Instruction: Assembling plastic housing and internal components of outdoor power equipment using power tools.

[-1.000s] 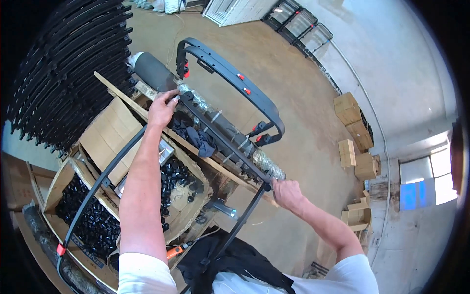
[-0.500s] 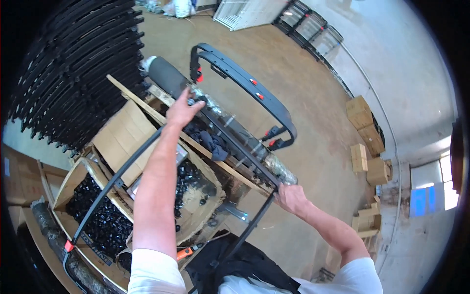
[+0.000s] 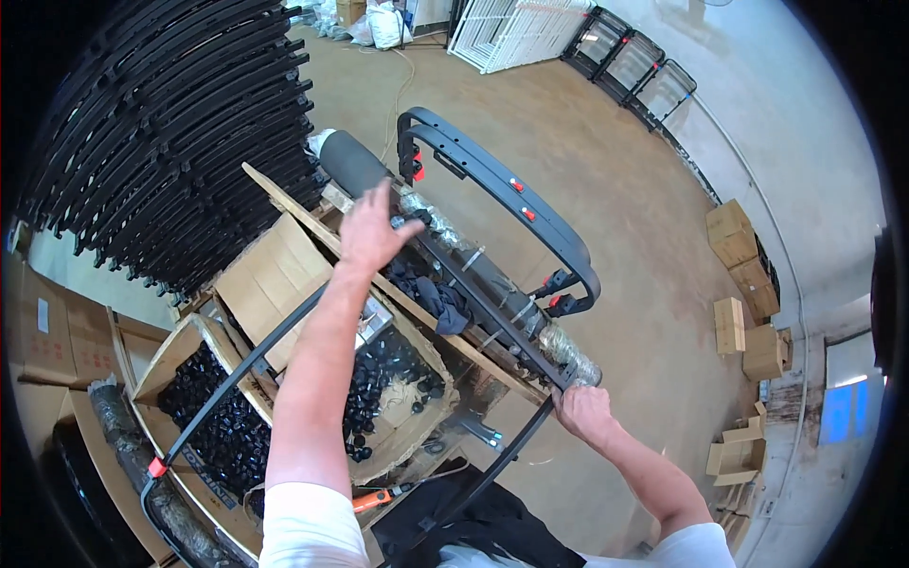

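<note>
My left hand (image 3: 371,233) is raised with its fingers apart, its thumb by a small knob at the top end of a long black tube frame (image 3: 478,289) lying across a wooden plank (image 3: 284,201). My right hand (image 3: 584,413) grips the lower black tube (image 3: 511,452) where it meets the frame's plastic-wrapped end (image 3: 566,352). A black looped handle with red clips (image 3: 511,194) arches above the frame. Another thin black tube with a red tag (image 3: 222,402) runs down to the lower left under my left forearm.
Open cardboard boxes of small black parts (image 3: 213,428) sit below my left arm. A stack of black curved frames (image 3: 170,133) fills the upper left. A grey roll (image 3: 350,163), dark cloth (image 3: 431,292), orange tool (image 3: 374,499), floor cartons (image 3: 740,248) and white racks (image 3: 516,33) surround.
My left hand has let go of the frame's top end and spread its fingers. My right hand keeps its grip at the lower end. The view has shifted slightly.
</note>
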### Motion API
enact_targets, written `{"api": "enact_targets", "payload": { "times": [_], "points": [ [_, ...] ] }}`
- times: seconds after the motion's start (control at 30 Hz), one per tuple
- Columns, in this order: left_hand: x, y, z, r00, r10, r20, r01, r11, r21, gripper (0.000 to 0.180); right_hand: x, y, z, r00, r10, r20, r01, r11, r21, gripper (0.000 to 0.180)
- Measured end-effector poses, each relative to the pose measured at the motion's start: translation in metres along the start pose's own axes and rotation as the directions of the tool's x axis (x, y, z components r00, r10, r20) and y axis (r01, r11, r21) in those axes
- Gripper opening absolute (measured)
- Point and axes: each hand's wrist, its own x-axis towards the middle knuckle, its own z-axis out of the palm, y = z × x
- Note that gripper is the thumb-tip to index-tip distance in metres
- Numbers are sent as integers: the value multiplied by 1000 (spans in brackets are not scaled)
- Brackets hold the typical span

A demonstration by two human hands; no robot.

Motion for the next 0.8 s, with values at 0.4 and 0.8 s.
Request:
{"api": "enact_targets", "payload": {
  "times": [0.4, 0.8],
  "points": [
    [-3, -18, -1, 997, -47, -67, 51, 997, 62, 88, 0, -2, -6, 1000, 3, 19, -4, 999, 38, 50],
    [-6, -32, -5, 993, -23, -113, 29, 998, 51, 67, -1, 3, 8, 1000, -21, -18, 21, 999, 34, 53]
  ]
}}
